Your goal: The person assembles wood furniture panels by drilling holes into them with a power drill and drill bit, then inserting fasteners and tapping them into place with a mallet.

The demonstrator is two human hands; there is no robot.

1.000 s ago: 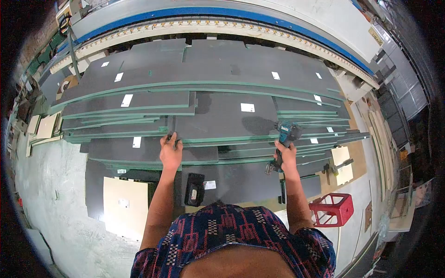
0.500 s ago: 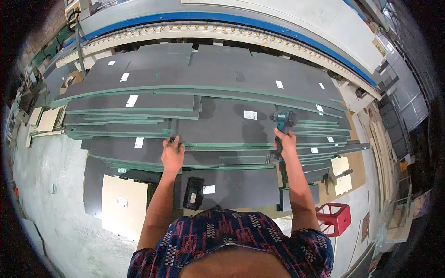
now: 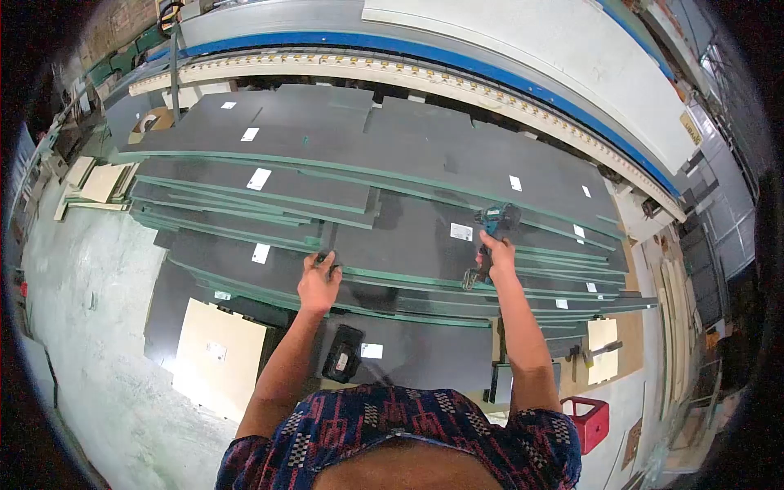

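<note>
In my right hand [image 3: 501,255] is a teal and black cordless drill [image 3: 496,217], held by its grip above a wide dark grey panel [image 3: 400,237] with green edges. The drill's head points to the upper right, and a metal piece shows at the grip's lower end. My left hand [image 3: 319,282] is at the same panel's left front corner, its fingers closed around something small and dark that I cannot make out. Nearer my body, a black tray-like object [image 3: 343,354] with a label lies on another grey panel, beside a white label [image 3: 371,351].
Stacked grey panels [image 3: 269,122] spread out before a long machine [image 3: 392,57] with a blue stripe. A pale board [image 3: 214,343] is at left. To the right are a hammer [image 3: 603,351] on a light board and a red stool [image 3: 590,422].
The view has shifted and tilted slightly. The drill has turned a little in my right hand, so the metal piece at its base shows more clearly. My left hand stays by the panel corner.
</note>
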